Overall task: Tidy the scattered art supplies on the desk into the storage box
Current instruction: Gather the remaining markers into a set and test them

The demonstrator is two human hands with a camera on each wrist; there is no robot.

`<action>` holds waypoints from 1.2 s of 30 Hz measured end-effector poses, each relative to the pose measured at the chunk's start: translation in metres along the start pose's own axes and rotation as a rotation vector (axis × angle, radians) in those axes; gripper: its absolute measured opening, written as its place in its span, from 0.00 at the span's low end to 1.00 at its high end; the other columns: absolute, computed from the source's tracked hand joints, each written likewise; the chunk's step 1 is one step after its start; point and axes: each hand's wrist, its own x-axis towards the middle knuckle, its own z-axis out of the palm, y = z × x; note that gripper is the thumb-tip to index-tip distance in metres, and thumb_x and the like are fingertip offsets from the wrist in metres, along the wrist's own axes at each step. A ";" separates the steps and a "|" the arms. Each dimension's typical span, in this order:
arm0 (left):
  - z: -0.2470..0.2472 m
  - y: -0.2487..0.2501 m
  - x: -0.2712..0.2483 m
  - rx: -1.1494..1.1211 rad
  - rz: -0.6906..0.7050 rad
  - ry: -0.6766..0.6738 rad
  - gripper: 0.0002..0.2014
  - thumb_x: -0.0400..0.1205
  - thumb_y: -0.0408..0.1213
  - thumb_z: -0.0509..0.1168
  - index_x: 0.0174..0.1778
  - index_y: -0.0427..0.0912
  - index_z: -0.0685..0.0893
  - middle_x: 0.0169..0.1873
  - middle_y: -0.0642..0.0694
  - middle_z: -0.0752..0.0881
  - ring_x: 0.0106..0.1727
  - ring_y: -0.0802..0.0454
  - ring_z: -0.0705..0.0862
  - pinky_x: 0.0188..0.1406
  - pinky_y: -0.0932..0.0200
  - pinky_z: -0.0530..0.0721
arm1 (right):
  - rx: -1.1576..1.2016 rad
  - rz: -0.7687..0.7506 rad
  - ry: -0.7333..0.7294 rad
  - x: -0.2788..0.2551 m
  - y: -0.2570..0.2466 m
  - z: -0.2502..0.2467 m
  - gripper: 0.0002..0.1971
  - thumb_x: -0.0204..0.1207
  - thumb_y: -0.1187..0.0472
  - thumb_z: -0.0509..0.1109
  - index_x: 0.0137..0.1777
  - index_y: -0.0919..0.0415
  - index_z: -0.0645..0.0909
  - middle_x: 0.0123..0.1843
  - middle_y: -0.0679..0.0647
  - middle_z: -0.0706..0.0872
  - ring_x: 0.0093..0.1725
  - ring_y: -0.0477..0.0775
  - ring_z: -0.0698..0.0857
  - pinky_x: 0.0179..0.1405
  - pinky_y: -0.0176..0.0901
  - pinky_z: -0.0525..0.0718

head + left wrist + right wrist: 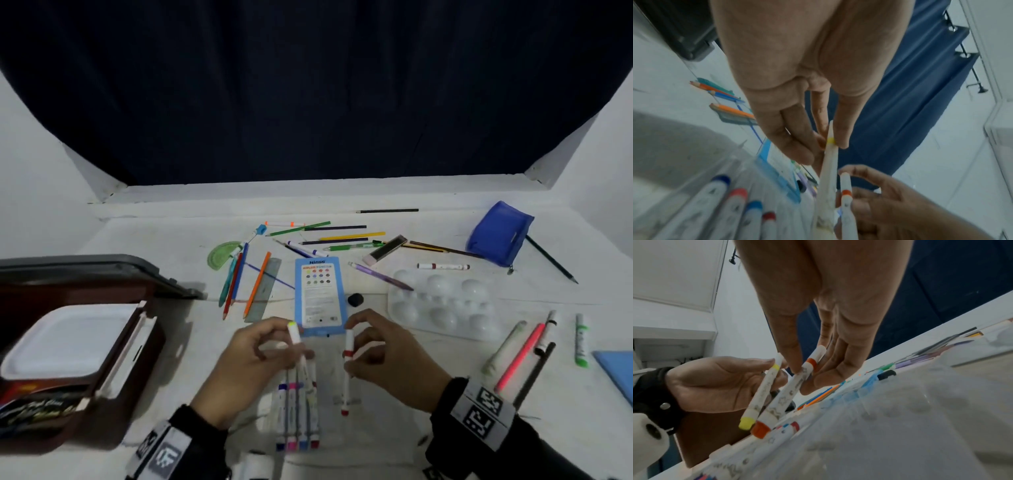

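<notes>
Both grips held markers: left hand (245, 363) pinched the yellow marker (295, 337), right hand (383, 356) the red-orange marker (347, 371). Storage box (113, 370) sat left of my grips, open; most supplies lay scattered beyond on the counter (445, 404).

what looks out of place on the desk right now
Most supplies lie outside the storage box: coloured pencils, palette and pouch are scattered. Left hand pinches a yellow marker, right hand an orange-red marker.
</notes>
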 end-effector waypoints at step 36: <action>0.022 -0.019 0.005 1.363 0.137 -0.330 0.40 0.68 0.70 0.56 0.64 0.42 0.84 0.56 0.43 0.86 0.53 0.45 0.86 0.54 0.40 0.87 | -0.979 0.055 -0.302 0.009 -0.014 0.026 0.37 0.61 0.32 0.78 0.68 0.47 0.76 0.68 0.50 0.70 0.67 0.54 0.70 0.67 0.56 0.75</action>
